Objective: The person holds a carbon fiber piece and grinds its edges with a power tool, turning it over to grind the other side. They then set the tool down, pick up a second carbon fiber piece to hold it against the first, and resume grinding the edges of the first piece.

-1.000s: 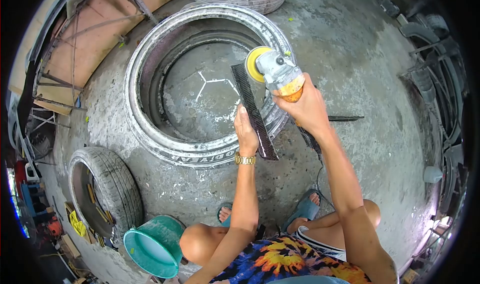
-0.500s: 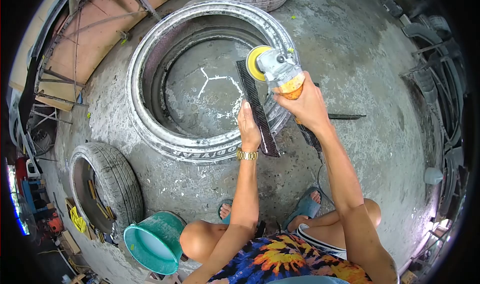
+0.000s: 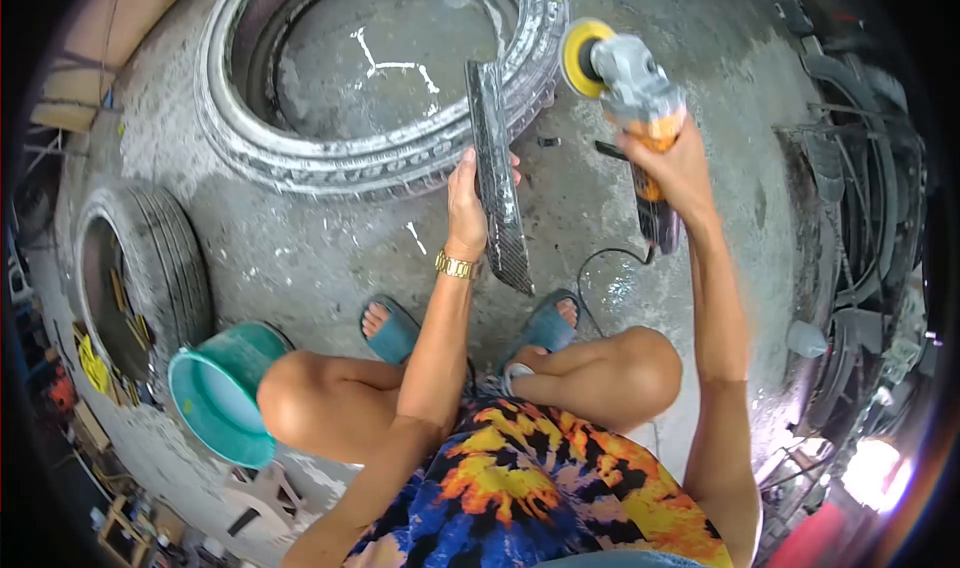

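My left hand (image 3: 468, 206), with a gold watch at its wrist, is wrapped round a long, narrow black carbon-patterned piece (image 3: 493, 168), which stands lengthwise in front of me. A few fingertips show past its right edge. Off to the right, my right hand (image 3: 672, 165) grips an orange and grey power tool (image 3: 645, 93) by its body. The tool's round yellow pad (image 3: 584, 58) faces left, apart from the black piece. A dark cord (image 3: 597, 268) runs from the tool's lower end toward the floor.
A large tyre (image 3: 370, 163) lies flat ahead, partly behind the black piece. Another tyre (image 3: 180, 258) is at the left, beside a green bucket (image 3: 262, 346) of pale liquid. Dark parts (image 3: 855, 178) are piled along the right. My sandalled feet are on the concrete floor (image 3: 300, 253).
My right hand has moved the tool away from the black piece, to the right. My left hand still holds the piece, now turned more upright. The view has shifted.
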`<state>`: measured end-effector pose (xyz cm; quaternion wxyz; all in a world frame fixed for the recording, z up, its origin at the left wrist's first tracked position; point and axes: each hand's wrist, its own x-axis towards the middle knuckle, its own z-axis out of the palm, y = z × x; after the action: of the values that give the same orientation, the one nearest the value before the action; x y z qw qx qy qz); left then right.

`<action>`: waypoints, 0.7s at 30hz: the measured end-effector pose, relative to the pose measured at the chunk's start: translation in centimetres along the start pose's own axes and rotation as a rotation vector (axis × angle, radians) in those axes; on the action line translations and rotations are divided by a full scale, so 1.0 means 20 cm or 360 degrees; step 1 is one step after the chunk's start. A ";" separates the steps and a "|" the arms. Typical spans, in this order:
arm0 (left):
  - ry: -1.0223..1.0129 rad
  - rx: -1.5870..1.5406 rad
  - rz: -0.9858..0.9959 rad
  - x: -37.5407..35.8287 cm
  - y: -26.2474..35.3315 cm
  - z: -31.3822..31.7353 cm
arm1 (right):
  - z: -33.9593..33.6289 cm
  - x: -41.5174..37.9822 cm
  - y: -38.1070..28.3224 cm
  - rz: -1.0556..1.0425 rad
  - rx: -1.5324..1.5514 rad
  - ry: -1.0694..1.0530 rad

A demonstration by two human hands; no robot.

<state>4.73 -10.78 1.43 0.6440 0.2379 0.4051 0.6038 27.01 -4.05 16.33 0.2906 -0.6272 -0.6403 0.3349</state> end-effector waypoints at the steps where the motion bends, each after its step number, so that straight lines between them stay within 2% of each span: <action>1: 0.0079 -0.0175 -0.0015 -0.02 -0.08 0.01 | 0.00 -0.07 0.02 0.0048 -0.0048 0.0004; 5: 0.0056 0.0083 -0.0063 -0.13 -0.18 -0.05 | 0.08 -0.25 0.16 0.0032 0.0031 -0.0028; 6: 0.0061 0.0086 -0.0062 -0.15 -0.20 -0.05 | 0.11 -0.28 0.16 0.0060 -0.0083 -0.0064; 13: 0.0056 -0.0338 0.0045 -0.14 -0.29 -0.03 | 0.22 -0.33 0.18 0.0041 -0.0316 -0.0144; 21: 0.0271 0.0100 0.0010 -0.15 -0.31 0.02 | 0.22 -0.39 0.13 0.0234 -0.0527 -0.0316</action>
<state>8.90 -14.57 -2.63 0.5977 0.2071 0.4763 0.6108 25.44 -12.07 12.04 0.0937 -0.6754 -0.6646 0.3056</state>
